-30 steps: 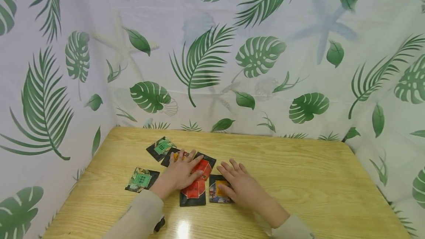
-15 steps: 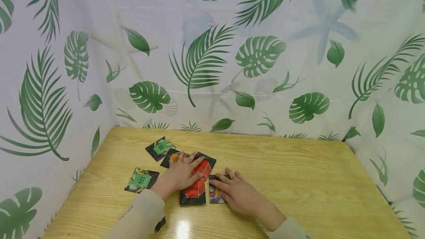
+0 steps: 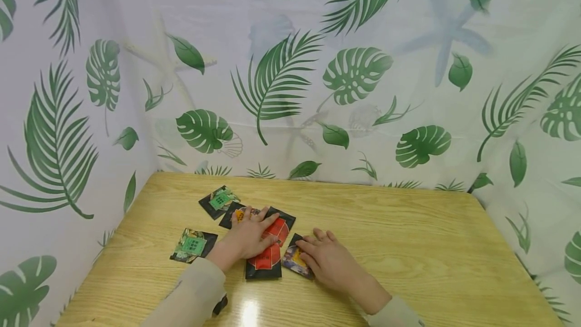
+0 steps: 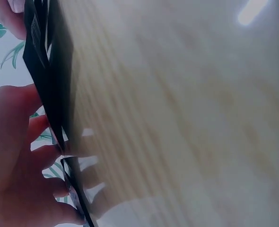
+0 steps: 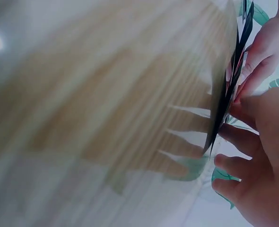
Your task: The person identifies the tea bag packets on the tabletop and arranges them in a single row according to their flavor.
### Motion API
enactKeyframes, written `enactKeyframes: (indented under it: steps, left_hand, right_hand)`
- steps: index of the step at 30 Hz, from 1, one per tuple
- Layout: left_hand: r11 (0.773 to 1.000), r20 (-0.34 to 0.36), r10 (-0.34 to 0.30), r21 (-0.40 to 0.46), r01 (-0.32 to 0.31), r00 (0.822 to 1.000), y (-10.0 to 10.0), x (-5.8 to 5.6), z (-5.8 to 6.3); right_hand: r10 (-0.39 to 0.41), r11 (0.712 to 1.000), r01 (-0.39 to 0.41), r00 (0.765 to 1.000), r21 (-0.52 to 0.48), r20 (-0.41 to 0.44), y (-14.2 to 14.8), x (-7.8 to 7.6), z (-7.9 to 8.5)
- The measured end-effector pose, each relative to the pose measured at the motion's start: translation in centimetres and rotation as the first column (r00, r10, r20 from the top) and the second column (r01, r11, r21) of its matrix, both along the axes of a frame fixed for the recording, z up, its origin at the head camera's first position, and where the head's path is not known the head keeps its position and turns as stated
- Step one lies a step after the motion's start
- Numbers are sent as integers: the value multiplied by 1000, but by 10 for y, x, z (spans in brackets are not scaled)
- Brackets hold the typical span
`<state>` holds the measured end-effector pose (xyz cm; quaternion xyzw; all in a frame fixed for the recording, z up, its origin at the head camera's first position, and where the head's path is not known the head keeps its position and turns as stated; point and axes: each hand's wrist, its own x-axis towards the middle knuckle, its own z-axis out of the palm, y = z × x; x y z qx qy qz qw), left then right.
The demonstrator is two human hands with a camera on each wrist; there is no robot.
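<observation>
My left hand [image 3: 245, 238] rests with spread fingers over two red-labelled black sachets, the front one [image 3: 264, 266] and the rear one [image 3: 285, 223], which overlap. Its other fingertips lie on an orange-labelled sachet [image 3: 228, 216], partly hidden. On the right, my right hand [image 3: 333, 264] touches a purple-patterned sachet with an orange label [image 3: 295, 262]; its fingers are extended and cover the right part. That sachet lies turned at an angle beside the front red one. Seen edge-on in the wrist views are dark sachets [image 4: 45, 90] near the fingers.
Two green-labelled sachets lie left of my left hand, one nearer [image 3: 192, 246] and one farther back [image 3: 219, 202]. All lie on a wood-grain table [image 3: 408, 251]. A white cloth with green leaf prints [image 3: 290, 95] walls the back and sides.
My right hand has shifted its fingers over the orange-labelled sachet, which has turned from square to a slant. My left hand has stayed in place.
</observation>
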<state>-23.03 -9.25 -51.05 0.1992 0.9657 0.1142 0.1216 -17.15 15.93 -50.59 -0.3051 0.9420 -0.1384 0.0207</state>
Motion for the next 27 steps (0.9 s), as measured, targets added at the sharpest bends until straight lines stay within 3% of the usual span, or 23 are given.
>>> enactKeyframes:
  steps: [5, 9, 13, 15, 18, 20, 22, 27]
  left_hand:
    - [1000, -11, -5, 0, 5, 1000, 0, 0, 1]
    - [1000, -5, -4, 4, 4, 1000, 0, 0, 1]
    - [1000, 0, -5, 15, 5, 1000, 0, 2, 4]
    - [999, -21, -16, 28, 16, 1000, -2, -3, -7]
    - [999, -20, -17, 28, 18, 1000, -2, -3, -7]
    - [1000, -15, -15, 25, 15, 1000, -2, -3, -7]
    - [1000, 5, -3, 10, 3, 1000, 0, 2, 4]
    - [1000, 1, -2, -2, 2, 1000, 1, 3, 4]
  right_hand:
    - [-28, 996, 37, 994, 84, -101, 2, 2, 5]
    - [-25, 998, 33, 990, 60, -141, 3, 2, 9]
    - [25, 999, -22, 995, 32, -92, 5, 0, 10]
    - [57, 998, -55, 997, 39, -45, 5, -1, 10]
    - [90, 994, -90, 996, 64, 16, 5, -2, 9]
    - [80, 995, -82, 996, 57, 46, 6, -3, 9]
    - [53, 998, -56, 996, 36, 67, 6, -3, 9]
    - [-16, 1000, 17, 998, -11, 63, 8, -6, 8]
